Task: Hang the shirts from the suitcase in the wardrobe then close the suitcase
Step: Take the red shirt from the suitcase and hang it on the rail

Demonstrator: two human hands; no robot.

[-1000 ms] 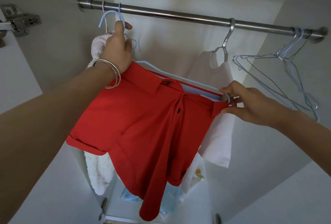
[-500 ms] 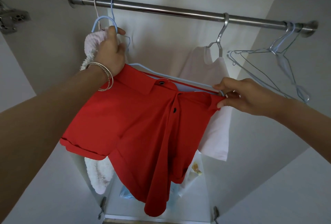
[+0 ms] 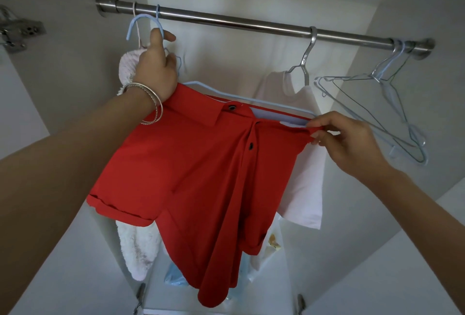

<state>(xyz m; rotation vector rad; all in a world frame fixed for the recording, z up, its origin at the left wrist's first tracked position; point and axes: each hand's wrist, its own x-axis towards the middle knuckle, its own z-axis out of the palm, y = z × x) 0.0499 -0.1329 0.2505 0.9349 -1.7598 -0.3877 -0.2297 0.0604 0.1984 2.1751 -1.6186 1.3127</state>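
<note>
— What's worn on the arms?
— Both forearms are bare, no sleeves. The left hand [image 3: 156, 70] has thin silver bangles [image 3: 151, 103] at the wrist; the right hand [image 3: 349, 143] wears nothing.

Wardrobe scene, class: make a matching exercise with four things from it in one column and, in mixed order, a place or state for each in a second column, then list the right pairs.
Things
1. red shirt
2. white shirt
3. empty wire hangers
4. left hand

Places or states
A. hang bare at the rail's right end
B. grips a light blue hanger's neck below the rail
C. on a silver hanger on the rail
D. right shoulder pinched by the right hand

Pairs: 1-D, 2-C, 3-A, 4-B
</note>
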